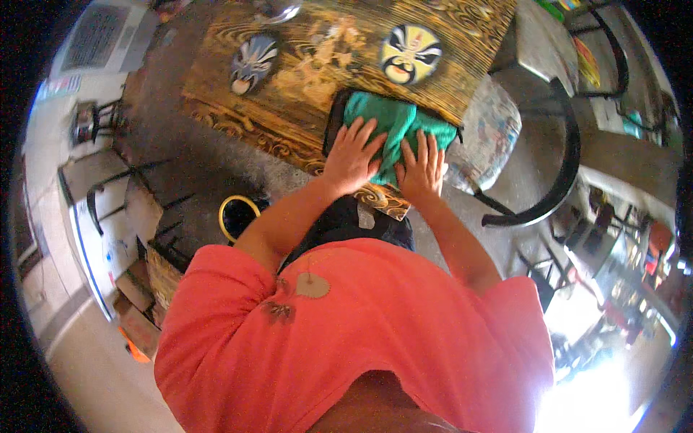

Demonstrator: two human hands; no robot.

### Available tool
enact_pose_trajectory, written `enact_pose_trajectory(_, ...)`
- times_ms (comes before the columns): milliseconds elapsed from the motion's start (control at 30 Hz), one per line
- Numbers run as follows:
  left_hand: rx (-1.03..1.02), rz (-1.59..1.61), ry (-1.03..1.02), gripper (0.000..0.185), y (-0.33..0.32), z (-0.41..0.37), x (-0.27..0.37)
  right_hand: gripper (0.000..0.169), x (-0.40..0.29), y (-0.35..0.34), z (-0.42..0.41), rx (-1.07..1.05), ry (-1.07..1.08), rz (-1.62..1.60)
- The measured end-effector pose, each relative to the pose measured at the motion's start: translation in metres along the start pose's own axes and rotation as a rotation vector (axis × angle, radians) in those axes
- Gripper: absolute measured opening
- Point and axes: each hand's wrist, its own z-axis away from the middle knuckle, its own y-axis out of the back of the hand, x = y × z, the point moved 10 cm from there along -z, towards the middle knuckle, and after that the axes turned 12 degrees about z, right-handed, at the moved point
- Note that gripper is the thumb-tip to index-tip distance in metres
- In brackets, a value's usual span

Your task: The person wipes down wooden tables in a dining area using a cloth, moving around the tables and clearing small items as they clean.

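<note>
A green cloth [400, 116] lies over a dark, flat object [335, 116] at the near right corner of a carved wooden table [303, 127]. My left hand [353, 157] rests on the cloth's left part, palm down with fingers spread. On its right part my right hand [422, 165] lies flat, fingers a little apart. Something pale shows beside the right fingertips. Beyond the hands sits a yellow, black and white painted mask [410, 54]. A grey and white painted mask [254, 64] is farther left.
A mottled chair seat [490, 135] with a curved black rail [568, 157] stands right of the table. Below the table's left side is a round black object with a yellow rim [239, 218]. A shiny object [281, 12] is at the table's far side.
</note>
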Motion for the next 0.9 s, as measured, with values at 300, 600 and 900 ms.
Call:
enact_pose_trajectory(300, 0.223, 0.034, 0.266, 0.054, 0.031, 0.103, -0.078, 0.052, -0.124, -0.025, -0.006, -0.161, 0.265, 0.019)
enact_pose_trajectory(600, 0.344, -0.043, 0.350, 0.053, 0.135, 0.125, -0.258, 0.054, -0.276, -0.056, -0.149, -0.149, 0.334, 0.033)
enact_pose_trajectory(900, 0.341, -0.167, 0.444, 0.050, 0.212, 0.137, -0.432, 0.051, -0.423, -0.078, -0.271, -0.007, 0.352, 0.050)
